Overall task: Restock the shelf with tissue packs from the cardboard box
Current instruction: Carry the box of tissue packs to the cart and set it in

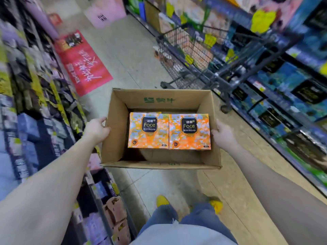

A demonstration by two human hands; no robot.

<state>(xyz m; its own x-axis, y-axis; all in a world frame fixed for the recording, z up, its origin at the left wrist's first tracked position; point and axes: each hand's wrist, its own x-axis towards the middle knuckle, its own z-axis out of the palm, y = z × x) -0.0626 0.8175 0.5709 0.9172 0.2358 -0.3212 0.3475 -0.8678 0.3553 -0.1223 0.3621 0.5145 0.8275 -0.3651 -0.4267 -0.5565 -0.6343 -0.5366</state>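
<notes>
Because the open brown cardboard box [160, 101] hangs clear of the floor in the aisle, you clamp it from both sides. Your left hand [96, 129] presses its fingers against the left outer wall, thumb toward the rim. Your right hand [223, 134] meets the right wall, but its fingers are hidden, so I cannot tell their curl. The two orange patterned tissue packs [148, 131] lie flat inside, side by side, walled off from both hands.
</notes>
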